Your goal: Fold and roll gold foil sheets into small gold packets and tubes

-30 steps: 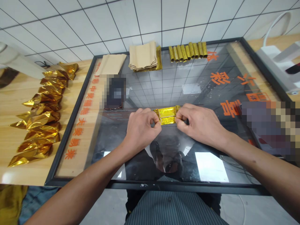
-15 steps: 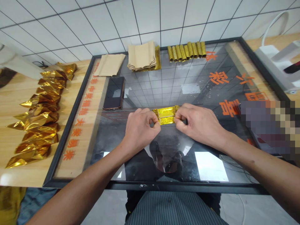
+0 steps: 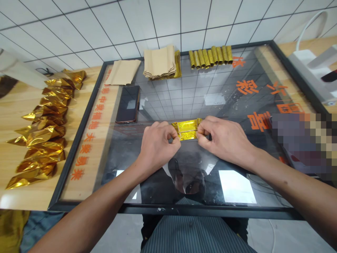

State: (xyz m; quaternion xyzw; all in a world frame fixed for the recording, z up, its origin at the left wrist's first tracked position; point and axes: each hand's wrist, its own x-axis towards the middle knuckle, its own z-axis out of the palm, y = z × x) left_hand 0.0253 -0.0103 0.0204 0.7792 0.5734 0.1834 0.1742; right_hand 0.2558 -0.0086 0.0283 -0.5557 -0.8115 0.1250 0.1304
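A small sheet of gold foil paper [image 3: 187, 125], creased lengthwise with its ends folded in, lies on the dark glass top between my hands. My left hand [image 3: 161, 141] pinches its left end between thumb and forefinger. At the right end, my right hand [image 3: 221, 135] grips the same sheet in a like pinch. The fingertips cover both ends of the foil, and the other fingers are curled in.
Gold foil rolls [image 3: 210, 57] line the glass's back edge beside a stack of brown paper sheets [image 3: 159, 62]. A phone [image 3: 127, 104] lies left of centre. Folded gold foil pieces [image 3: 47, 133] form a column on the wooden table. A white power strip [image 3: 313, 72] stands at right.
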